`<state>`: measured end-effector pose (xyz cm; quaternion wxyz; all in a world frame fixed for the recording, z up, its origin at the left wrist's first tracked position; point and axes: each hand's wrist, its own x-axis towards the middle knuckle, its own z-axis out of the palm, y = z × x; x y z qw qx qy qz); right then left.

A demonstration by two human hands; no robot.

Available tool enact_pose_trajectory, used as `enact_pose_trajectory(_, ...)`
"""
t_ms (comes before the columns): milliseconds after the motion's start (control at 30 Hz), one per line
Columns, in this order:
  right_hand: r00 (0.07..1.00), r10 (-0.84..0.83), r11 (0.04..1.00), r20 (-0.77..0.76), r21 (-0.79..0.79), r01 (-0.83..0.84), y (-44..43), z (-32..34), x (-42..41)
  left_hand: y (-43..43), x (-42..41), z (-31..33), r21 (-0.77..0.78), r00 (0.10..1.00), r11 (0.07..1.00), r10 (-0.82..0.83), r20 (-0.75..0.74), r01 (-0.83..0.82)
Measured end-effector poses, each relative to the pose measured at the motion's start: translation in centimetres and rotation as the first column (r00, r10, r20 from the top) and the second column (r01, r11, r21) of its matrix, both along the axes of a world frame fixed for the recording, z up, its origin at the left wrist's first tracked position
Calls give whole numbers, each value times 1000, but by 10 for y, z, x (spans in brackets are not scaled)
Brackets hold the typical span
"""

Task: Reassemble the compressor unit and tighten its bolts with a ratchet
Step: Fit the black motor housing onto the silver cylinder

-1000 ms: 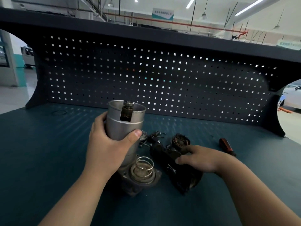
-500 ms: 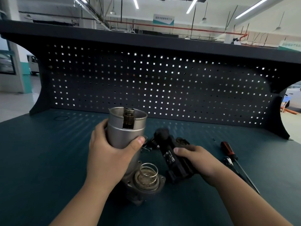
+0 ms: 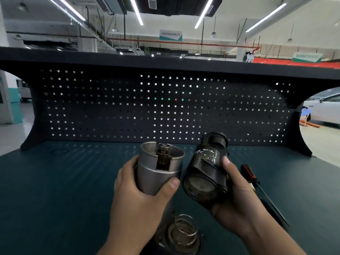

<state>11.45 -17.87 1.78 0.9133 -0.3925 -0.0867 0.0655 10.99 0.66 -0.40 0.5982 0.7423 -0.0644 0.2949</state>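
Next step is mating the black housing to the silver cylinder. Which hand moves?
Right. The right hand holds the black housing clear of the table beside the silver cylinder; the left hand grips that cylinder, steadying it.

A teal-topped desk stands in a large workshop, backed by a dark perforated panel with light showing through its square holes and a dark shelf across its top. Long strip lights run along the ceiling above a red pipe and a hanging sign. A white car is parked on the pale floor at right.
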Motion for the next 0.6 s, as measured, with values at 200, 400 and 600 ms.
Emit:
enact_pose_trajectory(200,999,-32,999,-33,20,32,3,0,-6,-11,-10,0,2,998,1000,10,58,-11)
enact_pose_trajectory(400,998,-41,996,-42,-76,38,3,-1,-8,-12,-17,-5,-113,987,987,126,99,-114)
enact_pose_trajectory(600,994,-98,991,38,-87,101,-12,1,-5,-15,-18,-3,-85,986,988,134,101,-126)
